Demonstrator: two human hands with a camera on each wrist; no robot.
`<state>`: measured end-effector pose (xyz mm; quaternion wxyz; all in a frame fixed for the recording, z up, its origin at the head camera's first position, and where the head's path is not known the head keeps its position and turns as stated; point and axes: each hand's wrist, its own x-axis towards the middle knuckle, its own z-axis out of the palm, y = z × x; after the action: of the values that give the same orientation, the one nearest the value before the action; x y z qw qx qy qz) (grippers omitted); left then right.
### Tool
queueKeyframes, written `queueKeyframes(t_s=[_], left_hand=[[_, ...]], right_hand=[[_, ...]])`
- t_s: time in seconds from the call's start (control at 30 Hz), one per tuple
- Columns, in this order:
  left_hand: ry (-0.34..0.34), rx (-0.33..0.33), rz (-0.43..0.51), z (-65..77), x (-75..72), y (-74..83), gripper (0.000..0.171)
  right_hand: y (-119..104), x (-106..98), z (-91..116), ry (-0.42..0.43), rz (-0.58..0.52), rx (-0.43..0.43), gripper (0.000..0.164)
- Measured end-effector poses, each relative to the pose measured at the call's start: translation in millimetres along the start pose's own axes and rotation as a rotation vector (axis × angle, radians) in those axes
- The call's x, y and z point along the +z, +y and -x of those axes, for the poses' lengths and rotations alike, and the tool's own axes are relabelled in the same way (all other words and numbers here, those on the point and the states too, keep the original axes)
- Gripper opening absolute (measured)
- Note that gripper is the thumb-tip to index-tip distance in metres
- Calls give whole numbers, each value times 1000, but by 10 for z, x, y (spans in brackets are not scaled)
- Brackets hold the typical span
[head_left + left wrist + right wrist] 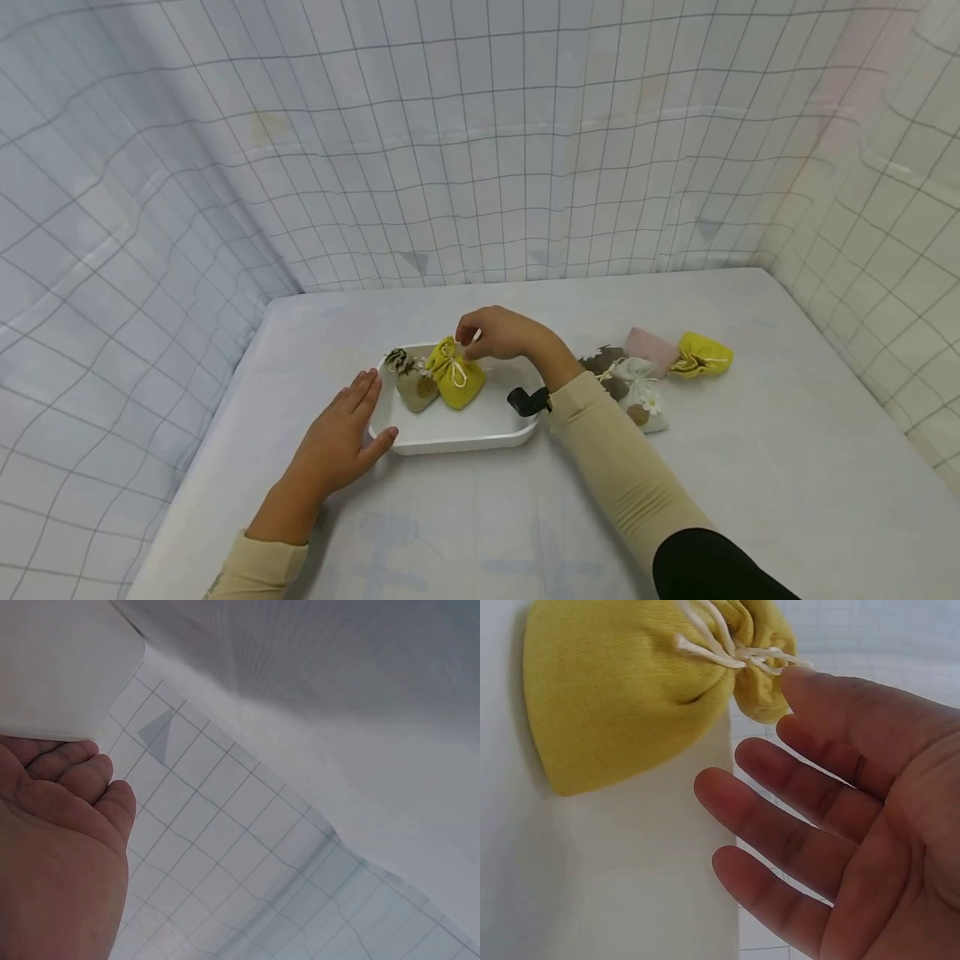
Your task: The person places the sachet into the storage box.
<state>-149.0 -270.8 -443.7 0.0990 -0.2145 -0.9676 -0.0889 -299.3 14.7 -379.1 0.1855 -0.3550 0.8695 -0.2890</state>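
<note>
A yellow drawstring pouch with a white cord lies in the white tray, beside a grey-green pouch with a gathered dark top. My right hand is at the yellow pouch's neck. In the right wrist view the thumb tip is right by the cord of the yellow pouch, and the other fingers of the right hand are spread and loosely bent, not closed round it. My left hand rests against the tray's left end, its fingers extended along the rim. The left wrist view shows the fingertips at the tray's edge.
Right of the tray lies a group of pouches: a white one with a flower, a brown one partly behind my right sleeve, a pink one and another yellow one. Grid-patterned curtains enclose the white-covered table.
</note>
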Motion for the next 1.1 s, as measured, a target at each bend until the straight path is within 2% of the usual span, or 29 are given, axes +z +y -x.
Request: queueKeyframes(t_s=[0.37,0.63,0.93,1.1], left_hand=[[-10,-14,6,-5,14,-13,81],[18,2,0,-2,7,-3,80],[23,4,4,-7,6,7,79],[25,5,4,-2,21,-1,79]], right_hand=[[-25,-123,107,7,-67,-73,26],[16,-264,335,98,-76,-59,23],[199,-446,700,187,-108,-77,25],[286,-593,1010,254,-180,-56,26]])
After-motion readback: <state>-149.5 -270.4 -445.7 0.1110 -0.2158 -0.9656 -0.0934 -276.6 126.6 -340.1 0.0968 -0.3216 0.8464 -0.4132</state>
